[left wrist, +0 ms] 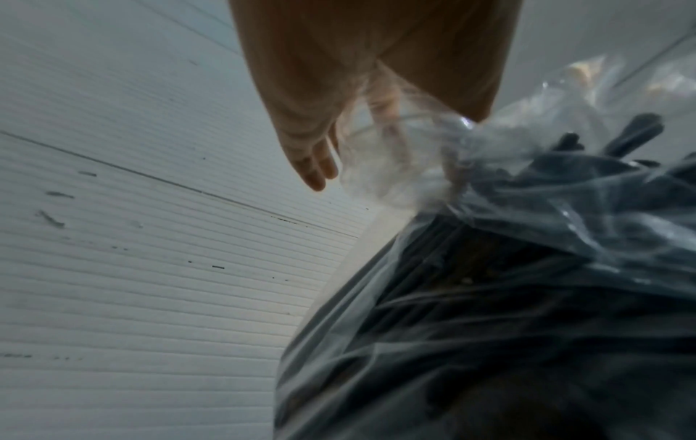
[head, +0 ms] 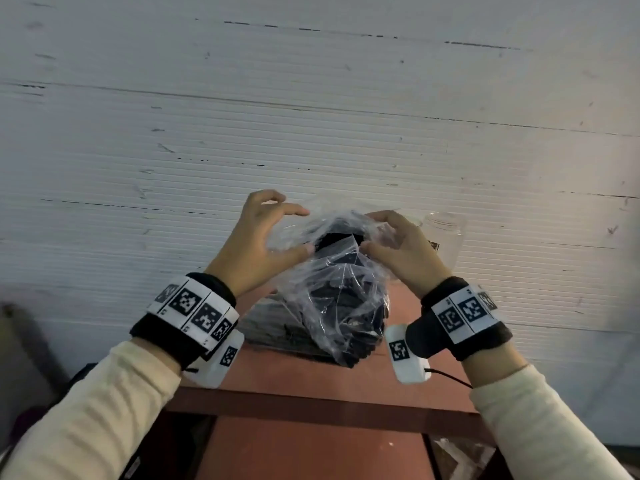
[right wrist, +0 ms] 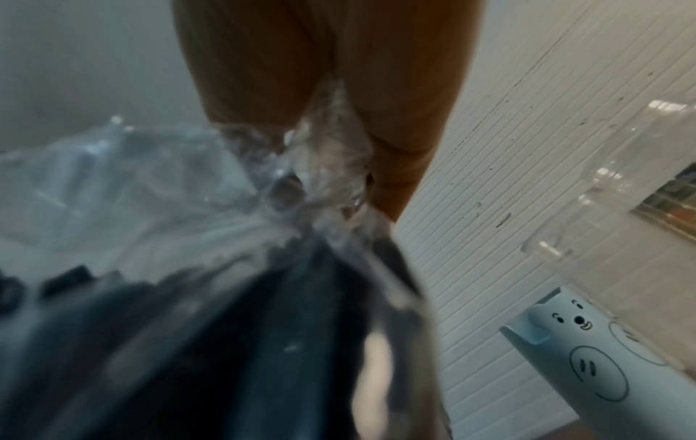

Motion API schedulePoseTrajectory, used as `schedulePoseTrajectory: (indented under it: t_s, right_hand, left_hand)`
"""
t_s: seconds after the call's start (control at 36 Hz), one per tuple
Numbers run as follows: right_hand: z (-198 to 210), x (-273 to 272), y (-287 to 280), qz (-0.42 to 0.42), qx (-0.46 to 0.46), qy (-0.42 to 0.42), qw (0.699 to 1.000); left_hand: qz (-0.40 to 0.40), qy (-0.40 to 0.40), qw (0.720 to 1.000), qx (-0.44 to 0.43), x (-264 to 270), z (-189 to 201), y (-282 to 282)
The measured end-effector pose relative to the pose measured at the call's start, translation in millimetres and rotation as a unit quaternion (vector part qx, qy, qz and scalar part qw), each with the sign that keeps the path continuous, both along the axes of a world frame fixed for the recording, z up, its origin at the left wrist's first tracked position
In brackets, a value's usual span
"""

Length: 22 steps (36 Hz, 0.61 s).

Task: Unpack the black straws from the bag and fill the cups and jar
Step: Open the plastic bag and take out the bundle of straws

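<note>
Both hands work at the mouth of a clear plastic bag (head: 332,299) packed with black straws (head: 346,306), held upright above a reddish-brown table (head: 311,375). The left hand (head: 256,244) pinches the left side of the bag's opening between thumb and fingers; the remaining fingers curl loosely above the film. The left wrist view shows crumpled plastic gathered against the left hand (left wrist: 339,89), with the black straws (left wrist: 527,297) visible through the bag (left wrist: 414,357) below it. The right hand (head: 401,251) pinches the right side of the opening, and the right wrist view shows the film bunched between the fingers (right wrist: 395,134) of that hand. Between the two hands the mouth of the bag is parted, and dark straw ends show in the gap. The bag's lower end hangs just above a flat pack of dark material (head: 273,327) lying on the table. A clear plastic jar (head: 445,237) stands just beyond the right hand, near a white ribbed wall (head: 311,98). Beside the jar, the right wrist view shows a pale cup (right wrist: 602,363) printed with cartoon faces
</note>
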State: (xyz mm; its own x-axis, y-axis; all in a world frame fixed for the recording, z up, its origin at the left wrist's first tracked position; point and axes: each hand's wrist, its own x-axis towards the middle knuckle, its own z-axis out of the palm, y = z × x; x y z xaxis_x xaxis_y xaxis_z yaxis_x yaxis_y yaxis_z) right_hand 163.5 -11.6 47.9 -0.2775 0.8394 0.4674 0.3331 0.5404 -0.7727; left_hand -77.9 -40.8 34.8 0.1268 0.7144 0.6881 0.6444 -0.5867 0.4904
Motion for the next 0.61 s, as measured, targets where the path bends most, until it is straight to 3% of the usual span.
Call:
schedulePoseTrajectory:
  t_s: [0.14,0.33,0.5,0.61]
  right_hand:
    - [0.3,-2.4,1.2,-0.005,0.029,-0.021,0.999]
    - [-0.1,0.8,8.6,0.000,0.096,-0.070,0.993]
    - [-1.0,4.3,14.0,-0.030,0.218,-0.100,0.970]
    - [2.0,5.6,12.4,0.014,0.216,-0.078,0.973]
  left_hand:
    - [-0.012,0.079,0.995,0.060,-5.2,1.7,8.6]
    - [-0.036,0.027,0.999,-0.013,-5.7,3.5,14.2]
    - [-0.030,-0.041,0.996,-0.072,-1.0,13.9,16.4]
    - [-0.023,-0.063,0.993,-0.098,3.1,18.1,17.6]
